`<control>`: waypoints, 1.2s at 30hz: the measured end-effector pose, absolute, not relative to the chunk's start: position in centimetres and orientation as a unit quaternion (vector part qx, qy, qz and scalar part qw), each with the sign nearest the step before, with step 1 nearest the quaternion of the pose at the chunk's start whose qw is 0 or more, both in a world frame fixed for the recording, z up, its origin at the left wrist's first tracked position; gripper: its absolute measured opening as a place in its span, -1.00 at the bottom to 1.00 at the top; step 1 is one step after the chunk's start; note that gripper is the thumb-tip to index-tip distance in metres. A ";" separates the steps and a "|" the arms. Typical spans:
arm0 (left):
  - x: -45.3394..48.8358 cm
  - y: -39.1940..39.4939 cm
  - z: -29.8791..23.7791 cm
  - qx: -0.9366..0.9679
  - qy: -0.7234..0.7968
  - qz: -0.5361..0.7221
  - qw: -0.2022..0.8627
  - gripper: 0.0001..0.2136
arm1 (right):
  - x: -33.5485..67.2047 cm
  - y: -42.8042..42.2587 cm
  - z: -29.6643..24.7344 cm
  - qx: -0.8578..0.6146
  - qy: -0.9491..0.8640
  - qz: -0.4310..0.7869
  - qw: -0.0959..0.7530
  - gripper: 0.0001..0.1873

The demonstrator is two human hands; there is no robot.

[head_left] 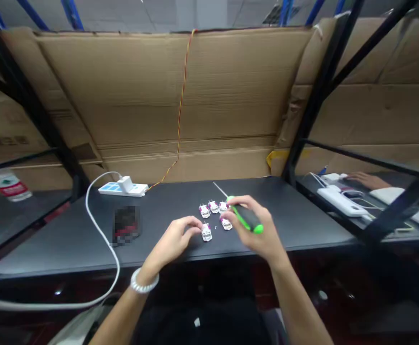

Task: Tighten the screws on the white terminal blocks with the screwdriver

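My right hand (pixel 258 230) grips a screwdriver (pixel 246 218) with a black and green handle, its tip pointing down toward the small white parts. Several small white and pink parts (pixel 213 207) lie in a cluster on the dark table (pixel 296 225). My left hand (pixel 179 237), a bead bracelet on its wrist, rests on the table with its fingertips pinching one white part (pixel 206 233) at the front of the cluster.
A white power strip (pixel 123 189) with a plug and a white cable (pixel 101 235) lies at the back left. A dark blurred object (pixel 125 224) sits left of my hands. Cardboard walls stand behind. Another person's hand (pixel 366 180) works at the right bench. A bottle (pixel 6 183) stands far left.
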State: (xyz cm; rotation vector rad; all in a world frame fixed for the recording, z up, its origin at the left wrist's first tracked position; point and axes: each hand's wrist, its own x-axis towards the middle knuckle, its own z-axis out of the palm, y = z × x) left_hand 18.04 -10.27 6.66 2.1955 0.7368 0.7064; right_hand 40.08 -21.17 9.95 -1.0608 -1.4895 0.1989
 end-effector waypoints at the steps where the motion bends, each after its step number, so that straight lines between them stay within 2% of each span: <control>1: 18.0 -10.4 6.7 0.847 0.283 0.279 0.353 -0.83 | 39.2 -21.3 9.8 -0.480 -0.669 0.063 0.564 -0.85; 4: 18.1 -10.9 6.8 0.846 0.279 0.303 0.338 -0.83 | 37.4 -20.8 9.0 -0.507 -0.689 0.082 0.511 -0.71; 9: 18.0 -11.6 6.7 0.851 0.279 0.341 0.285 -0.81 | 36.9 -19.7 8.1 -0.530 -0.678 0.133 0.491 -0.56; 12: 18.0 -12.1 6.7 0.858 0.275 0.352 0.253 -0.79 | 37.1 -19.5 7.9 -0.515 -0.689 0.136 0.492 -0.61; 18: 18.3 -12.6 6.2 0.860 0.288 0.381 0.179 -0.78 | 36.3 -19.2 7.2 -0.513 -0.697 0.068 0.496 -0.70; 23: 18.5 -12.7 6.1 0.847 0.312 0.393 0.174 -0.79 | 35.6 -19.3 6.8 -0.517 -0.683 0.024 0.516 -0.71; 27: 18.3 -12.8 6.4 0.847 0.313 0.396 0.166 -0.77 | 35.4 -19.3 6.6 -0.485 -0.690 0.050 0.534 -0.67; 30: 18.1 -12.9 6.8 0.851 0.295 0.410 0.144 -0.78 | 35.6 -19.1 6.6 -0.471 -0.671 0.095 0.564 -0.75; 36: 18.1 -11.8 6.4 0.856 0.161 0.490 0.038 -0.85 | 35.8 -18.7 6.8 -0.477 -0.605 0.146 0.621 -0.77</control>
